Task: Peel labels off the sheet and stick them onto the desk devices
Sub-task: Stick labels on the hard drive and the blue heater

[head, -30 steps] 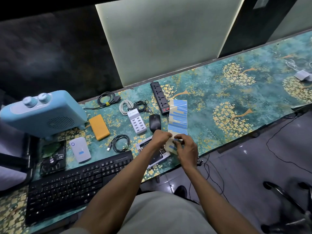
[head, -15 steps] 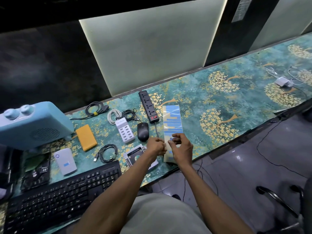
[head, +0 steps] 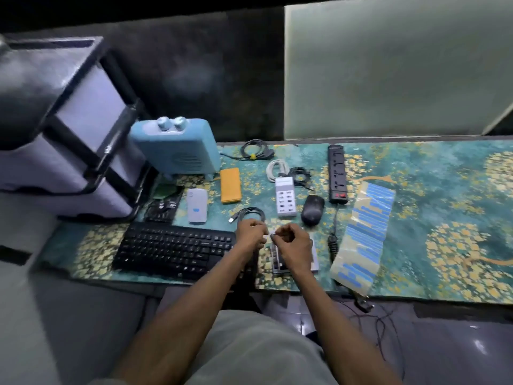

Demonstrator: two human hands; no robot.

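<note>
Both forearms reach forward — left hand (head: pixel 251 235) and right hand (head: pixel 293 243) curled, fingertips nearly meeting.

We see the keyboard (head: pixel 175 247) at the desk's (head: pixel 444 245) near edge, our hands (head: pixel 251 233) (head: pixel 294 245) just right of it over a drive tray (head: pixel 312 261). Behind lie a cable (head: pixel 249 213), charger (head: pixel 286 200) and mouse (head: pixel 312 209), with the power strip (head: pixel 337 173) farther back. The label sheet (head: pixel 363 240) lies to the right, the heater (head: pixel 175 151) at back left.

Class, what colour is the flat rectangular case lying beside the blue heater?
Orange-yellow flat rectangular case, clearest in the head view.
</note>
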